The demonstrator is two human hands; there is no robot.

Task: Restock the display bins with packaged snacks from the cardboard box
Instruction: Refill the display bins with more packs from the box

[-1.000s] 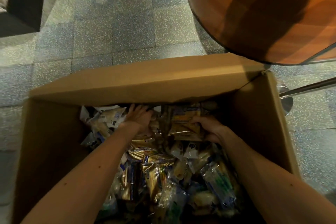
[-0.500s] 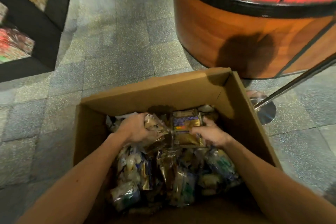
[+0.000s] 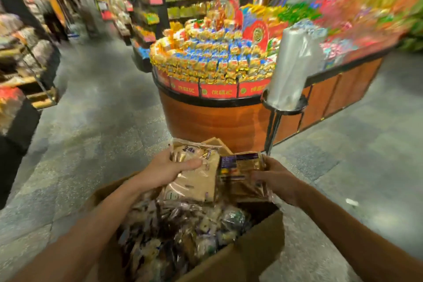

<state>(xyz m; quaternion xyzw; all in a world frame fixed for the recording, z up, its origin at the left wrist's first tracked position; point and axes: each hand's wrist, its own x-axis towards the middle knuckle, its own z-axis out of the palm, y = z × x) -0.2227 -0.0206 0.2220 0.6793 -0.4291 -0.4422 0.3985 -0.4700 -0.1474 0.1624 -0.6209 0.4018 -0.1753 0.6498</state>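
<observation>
An open cardboard box (image 3: pixel 256 249) on the floor in front of me is full of clear-wrapped snack packs (image 3: pixel 183 231). My left hand (image 3: pixel 164 169) grips a beige snack packet (image 3: pixel 196 181) lifted above the box, thumb across its front. Beside it, my right hand (image 3: pixel 279 181) holds a brown-gold snack packet (image 3: pixel 238 167) with a dark label. The two packets touch edge to edge. Ahead stands a round wooden display bin (image 3: pixel 219 121) piled with gold, blue and red packets.
A roll of plastic bags (image 3: pixel 290 66) on a black metal stand rises just right of the round bin. A long wooden display counter (image 3: pixel 343 87) runs off to the right. Dark shelving (image 3: pixel 20 89) lines the left side. Grey tiled floor lies between.
Both hands have lifted their packets up out of the box. My view has risen from the box and floor to the display bin and the shop aisle.
</observation>
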